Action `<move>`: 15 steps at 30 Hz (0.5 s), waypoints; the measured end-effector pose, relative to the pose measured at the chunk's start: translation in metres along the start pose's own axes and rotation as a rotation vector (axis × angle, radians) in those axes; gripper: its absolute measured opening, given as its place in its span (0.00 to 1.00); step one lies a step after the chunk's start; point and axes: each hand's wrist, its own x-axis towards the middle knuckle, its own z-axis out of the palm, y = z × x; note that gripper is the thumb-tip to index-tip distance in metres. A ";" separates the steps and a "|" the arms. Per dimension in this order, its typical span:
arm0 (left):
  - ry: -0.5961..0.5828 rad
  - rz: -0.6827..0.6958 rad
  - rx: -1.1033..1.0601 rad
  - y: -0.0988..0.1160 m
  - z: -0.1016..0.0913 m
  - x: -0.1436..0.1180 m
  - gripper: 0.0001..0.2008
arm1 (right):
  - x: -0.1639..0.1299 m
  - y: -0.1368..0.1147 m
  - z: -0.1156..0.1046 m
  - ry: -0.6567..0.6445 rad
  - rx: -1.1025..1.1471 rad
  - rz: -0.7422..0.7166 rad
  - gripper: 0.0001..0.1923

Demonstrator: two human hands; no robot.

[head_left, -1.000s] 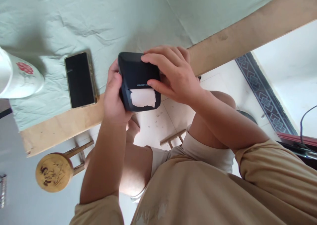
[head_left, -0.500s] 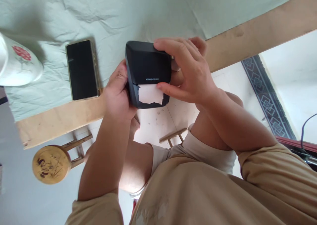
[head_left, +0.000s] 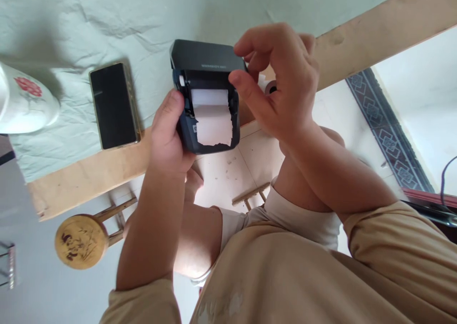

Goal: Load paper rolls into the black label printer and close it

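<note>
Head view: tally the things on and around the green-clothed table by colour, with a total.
Black: 2, the small black plastic label printer held in both hands, the black-screened phone.
White: 2, the torn white paper strip, the white ceramic vase with a red flower.
Yellow-brown: 1, the round wooden stool.
Total: 5.

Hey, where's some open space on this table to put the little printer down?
Bare pale green tablecloth stretches beyond the black smartphone and the small black label printer, towards the far side. The bare wooden table edge on the right is free too. It is crowded by the white flowered cup and phone.
</note>
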 end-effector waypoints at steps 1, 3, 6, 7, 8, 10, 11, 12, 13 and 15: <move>0.012 -0.005 0.001 0.000 0.000 0.000 0.11 | 0.001 0.001 0.000 0.002 0.015 0.029 0.12; 0.032 -0.007 0.010 0.000 0.000 0.000 0.11 | 0.003 0.002 0.002 0.015 0.071 0.076 0.11; 0.028 0.014 0.016 -0.001 -0.002 0.000 0.11 | 0.004 0.005 0.005 -0.011 0.181 0.104 0.11; 0.026 0.013 0.017 -0.001 -0.003 0.000 0.11 | 0.003 0.006 0.007 -0.036 0.202 0.098 0.12; 0.028 0.006 0.019 -0.002 -0.004 0.000 0.11 | 0.003 0.007 0.008 -0.064 0.212 0.092 0.12; 0.041 -0.013 0.023 -0.002 -0.004 0.000 0.11 | 0.002 0.009 0.010 -0.112 0.215 0.079 0.09; 0.042 -0.016 0.026 -0.002 -0.004 0.000 0.11 | 0.001 0.011 0.010 -0.131 0.211 0.071 0.08; 0.036 -0.012 0.027 -0.002 -0.005 0.000 0.11 | 0.000 0.012 0.011 -0.146 0.211 0.063 0.07; 0.023 -0.006 0.030 -0.002 -0.005 0.000 0.12 | 0.000 0.014 0.012 -0.155 0.217 0.048 0.07; -0.008 -0.002 0.038 -0.002 -0.005 0.000 0.13 | 0.000 0.017 0.013 -0.156 0.234 0.008 0.08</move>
